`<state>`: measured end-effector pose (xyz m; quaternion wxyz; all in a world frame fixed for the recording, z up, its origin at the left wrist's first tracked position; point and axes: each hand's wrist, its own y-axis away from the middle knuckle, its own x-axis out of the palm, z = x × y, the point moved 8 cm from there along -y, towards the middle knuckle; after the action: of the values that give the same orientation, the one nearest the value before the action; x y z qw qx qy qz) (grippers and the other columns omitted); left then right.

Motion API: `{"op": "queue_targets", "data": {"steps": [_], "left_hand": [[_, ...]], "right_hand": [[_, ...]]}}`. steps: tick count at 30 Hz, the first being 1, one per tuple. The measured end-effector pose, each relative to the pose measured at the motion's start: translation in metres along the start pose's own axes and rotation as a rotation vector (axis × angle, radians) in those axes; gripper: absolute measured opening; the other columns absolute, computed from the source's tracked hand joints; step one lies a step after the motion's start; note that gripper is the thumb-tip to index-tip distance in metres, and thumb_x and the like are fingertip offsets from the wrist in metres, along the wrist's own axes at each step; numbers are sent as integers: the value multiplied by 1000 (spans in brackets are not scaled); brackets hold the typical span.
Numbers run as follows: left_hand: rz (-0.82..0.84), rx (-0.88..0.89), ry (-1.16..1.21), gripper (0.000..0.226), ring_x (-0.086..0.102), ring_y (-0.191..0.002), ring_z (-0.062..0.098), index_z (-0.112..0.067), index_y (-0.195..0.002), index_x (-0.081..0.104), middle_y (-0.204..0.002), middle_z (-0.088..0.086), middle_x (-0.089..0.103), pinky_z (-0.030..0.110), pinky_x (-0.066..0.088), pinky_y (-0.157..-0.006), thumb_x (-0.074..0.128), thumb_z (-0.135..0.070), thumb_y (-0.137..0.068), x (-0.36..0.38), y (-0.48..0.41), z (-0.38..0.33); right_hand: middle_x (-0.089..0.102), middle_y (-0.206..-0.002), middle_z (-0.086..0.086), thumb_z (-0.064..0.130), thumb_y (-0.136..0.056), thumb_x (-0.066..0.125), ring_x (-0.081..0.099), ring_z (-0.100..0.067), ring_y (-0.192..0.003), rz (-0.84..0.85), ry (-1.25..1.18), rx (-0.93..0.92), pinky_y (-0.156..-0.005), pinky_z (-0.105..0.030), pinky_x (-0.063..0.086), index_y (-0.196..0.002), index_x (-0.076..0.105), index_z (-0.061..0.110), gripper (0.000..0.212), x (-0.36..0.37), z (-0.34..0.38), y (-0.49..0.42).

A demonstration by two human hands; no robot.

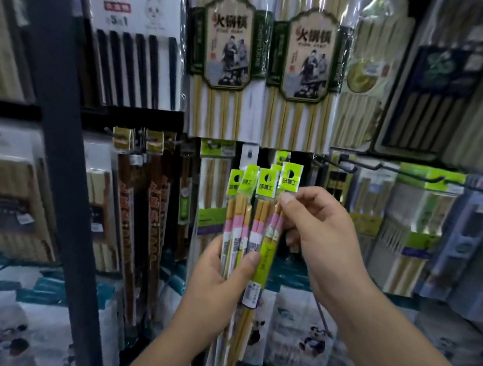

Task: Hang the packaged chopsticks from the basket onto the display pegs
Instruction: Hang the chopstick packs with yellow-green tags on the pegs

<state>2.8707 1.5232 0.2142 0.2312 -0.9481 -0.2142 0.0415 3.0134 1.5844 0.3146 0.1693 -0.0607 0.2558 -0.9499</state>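
- Left hand (218, 276) is nearest me. Its fingers and thumb wrap round the middle of a fan of packs (239, 227), held upright before the display.
- Right hand (324, 234) pinches the end pack (291, 177) just below its green header, thumb on the front.
- Progress, by my judgement: none of the held packs is on a peg yet. At least four are left to hang. No basket is in view, so I cannot tell what it holds.
- Peg (419, 176) juts toward me at upper right, near the right hand. Its front length looks free.
- Room: hung stock (227, 56) crowds above and behind the fan. Post (61, 173) stands well apart, left.
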Motion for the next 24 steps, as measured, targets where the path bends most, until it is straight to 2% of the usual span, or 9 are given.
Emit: {"op": "queue_targets", "data": {"steps": [2,4,6,8,11,13,17,20,24], "left_hand": [[-4,-11,-9,66,69,-111,8,-38,-134,59,-119,-12,73,32,54,-93,67,-75,-80,-8,-5,5],[-7,-23,44,52,74,-83,18,-28,-128,61,-94,3,76,30,59,-72,69,-60,-88,-15,-8,11],[-36,-81,125,59,69,-65,31,-21,-132,55,-77,14,71,33,59,-61,69,-52,-83,-22,-9,16],[-61,-101,138,65,67,-62,34,-23,-135,52,-76,16,70,38,59,-60,67,-53,-80,-26,-10,18],[-53,-78,125,50,68,-63,35,-27,-125,59,-77,15,70,40,60,-59,66,-52,-82,-24,-9,16],[-50,-71,143,39,68,-62,34,-33,-116,63,-77,14,70,47,61,-59,67,-52,-82,-22,-8,15],[-46,-60,164,29,68,-62,33,-38,-104,66,-76,14,70,56,60,-61,68,-54,-78,-18,-8,10],[-54,-55,178,27,67,-60,33,-37,-100,67,-76,15,70,57,59,-60,68,-52,-78,-19,-9,7],[-75,-52,161,33,68,-63,35,-31,-108,65,-78,16,70,52,61,-59,67,-50,-81,-23,-10,9]], "right_hand": [[60,-71,-3,29,-100,62,53,-15,-63,-23,-18,12,-62,-31,46,-68,65,28,32,1,-2,-5],[62,-68,-1,28,-102,58,55,-10,-58,-41,-28,9,-57,-24,46,-66,66,28,38,2,-1,-11],[63,-67,-1,26,-102,59,56,-8,-57,-57,-30,-5,-53,-18,44,-67,68,28,37,3,1,-19],[65,-69,-7,25,-102,59,58,-10,-57,-79,-26,-11,-50,-17,43,-68,70,27,36,3,3,-27],[65,-67,-6,24,-102,60,58,-8,-54,-120,-15,-14,-46,-16,43,-72,70,23,31,0,4,-39],[63,-63,-2,23,-102,60,56,-7,-52,-141,2,-16,-46,-16,43,-74,69,19,30,-2,4,-45],[56,-66,-4,20,-101,60,51,-5,-48,-161,14,3,-45,-16,43,-76,68,10,28,-5,1,-52],[56,-67,-6,18,-100,62,51,-5,-48,-144,22,4,-44,-15,43,-76,68,9,26,-3,0,-55],[57,-63,-1,19,-99,62,52,-4,-47,-156,55,-5,-45,-15,44,-79,69,6,25,-4,-3,-58]]}}
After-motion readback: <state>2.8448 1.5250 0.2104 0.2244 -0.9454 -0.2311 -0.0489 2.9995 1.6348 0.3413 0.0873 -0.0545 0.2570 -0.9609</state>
